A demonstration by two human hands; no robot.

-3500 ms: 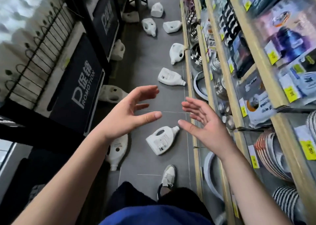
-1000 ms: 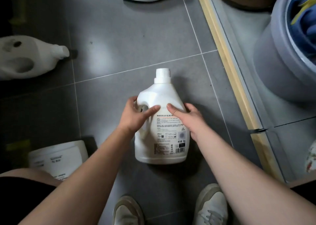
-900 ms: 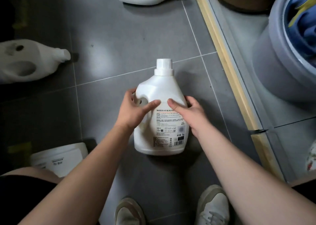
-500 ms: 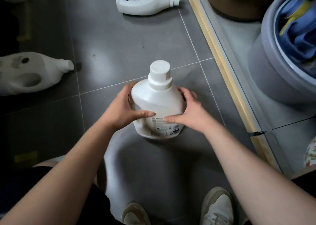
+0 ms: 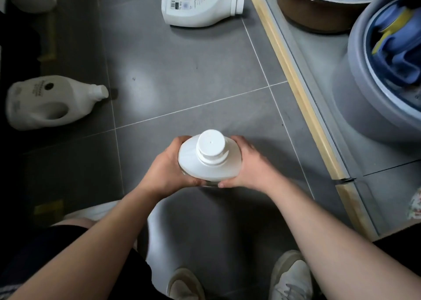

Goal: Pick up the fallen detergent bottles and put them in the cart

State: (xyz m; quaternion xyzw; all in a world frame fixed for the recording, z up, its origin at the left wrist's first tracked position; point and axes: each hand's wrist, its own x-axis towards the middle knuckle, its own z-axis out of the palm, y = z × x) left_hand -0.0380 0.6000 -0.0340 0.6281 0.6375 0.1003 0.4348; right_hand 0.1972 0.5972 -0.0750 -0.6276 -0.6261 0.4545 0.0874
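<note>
A white detergent bottle (image 5: 210, 158) stands upright between my palms, its round cap facing the camera. My left hand (image 5: 167, 168) grips its left side and my right hand (image 5: 251, 165) grips its right side. Another white bottle (image 5: 49, 101) lies on its side at the left, cap pointing right. A further bottle (image 5: 198, 3) lies at the top, label up. A bottle (image 5: 95, 211) is partly hidden behind my left forearm. No cart is in view.
A wood-edged low shelf (image 5: 298, 90) runs along the right, holding a grey tub (image 5: 364, 99) and a brown pot (image 5: 314, 15). My shoes (image 5: 289, 279) stand on the grey tiled floor at the bottom. A dark fixture lines the left side.
I crouched to the floor and took the lying bottle in both hands. It has been tipped from flat on its back to upright and raised toward the camera.
</note>
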